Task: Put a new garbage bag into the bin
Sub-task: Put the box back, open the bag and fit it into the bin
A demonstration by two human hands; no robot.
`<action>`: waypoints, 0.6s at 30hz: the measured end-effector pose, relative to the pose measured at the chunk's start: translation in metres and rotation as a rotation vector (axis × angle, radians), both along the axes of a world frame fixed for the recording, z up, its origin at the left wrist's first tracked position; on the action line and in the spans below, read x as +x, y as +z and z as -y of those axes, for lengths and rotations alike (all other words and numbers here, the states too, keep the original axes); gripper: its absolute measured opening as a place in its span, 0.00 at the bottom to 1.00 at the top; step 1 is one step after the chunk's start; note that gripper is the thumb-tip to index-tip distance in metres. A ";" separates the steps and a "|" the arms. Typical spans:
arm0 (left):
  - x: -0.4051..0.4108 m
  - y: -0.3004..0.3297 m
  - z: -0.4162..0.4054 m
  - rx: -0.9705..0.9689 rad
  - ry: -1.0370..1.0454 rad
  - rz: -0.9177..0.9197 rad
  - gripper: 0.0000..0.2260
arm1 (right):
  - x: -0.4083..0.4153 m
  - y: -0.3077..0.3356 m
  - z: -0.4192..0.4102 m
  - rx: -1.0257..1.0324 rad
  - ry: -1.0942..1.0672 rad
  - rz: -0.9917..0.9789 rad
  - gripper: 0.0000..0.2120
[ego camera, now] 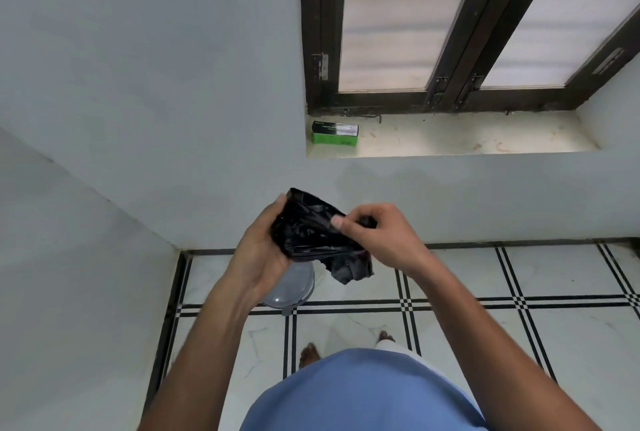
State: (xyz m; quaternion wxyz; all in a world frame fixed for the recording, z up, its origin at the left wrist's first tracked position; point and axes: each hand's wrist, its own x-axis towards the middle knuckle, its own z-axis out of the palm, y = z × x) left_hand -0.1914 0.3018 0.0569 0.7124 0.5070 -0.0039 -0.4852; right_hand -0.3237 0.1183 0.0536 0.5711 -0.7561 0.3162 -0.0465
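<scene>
Here, both hands hold a crumpled black garbage bag at chest height, above the tiled floor. The left hand cups the bundle from below, fingers closed around it. The right hand pinches a fold of the plastic between thumb and fingers. Below the bag, a grey bin stands by the wall, mostly hidden by the left forearm; its lid appears shut. A green box lies on the window sill.
</scene>
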 end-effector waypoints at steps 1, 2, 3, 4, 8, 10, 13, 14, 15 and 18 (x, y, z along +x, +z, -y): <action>0.002 -0.002 -0.002 0.036 -0.054 0.093 0.18 | 0.004 0.000 -0.002 0.102 -0.084 0.059 0.18; 0.004 -0.007 -0.003 0.121 -0.077 0.210 0.17 | 0.007 0.001 -0.005 0.255 -0.189 0.128 0.19; 0.006 -0.014 -0.006 0.236 -0.058 0.317 0.18 | 0.009 0.002 -0.004 0.401 -0.311 0.179 0.20; 0.009 -0.018 -0.008 0.334 -0.004 0.383 0.18 | 0.010 0.003 0.000 0.498 -0.428 0.204 0.20; 0.018 -0.023 -0.016 0.346 0.110 0.297 0.10 | 0.007 -0.008 0.014 0.420 -0.539 -0.013 0.22; 0.018 -0.014 -0.018 0.330 0.073 0.235 0.13 | 0.003 -0.011 0.008 0.102 -0.355 -0.215 0.30; 0.016 -0.002 -0.017 0.367 -0.032 0.284 0.15 | 0.001 0.001 -0.007 -0.136 -0.147 -0.102 0.51; 0.014 0.002 -0.015 0.393 -0.065 0.318 0.14 | 0.003 0.004 -0.012 -0.196 -0.053 -0.037 0.54; 0.013 0.005 -0.014 0.410 -0.097 0.344 0.14 | 0.006 0.009 -0.016 -0.290 0.052 -0.024 0.55; 0.012 0.014 -0.011 0.364 -0.166 0.325 0.14 | 0.017 0.006 -0.018 -0.394 0.203 -0.043 0.47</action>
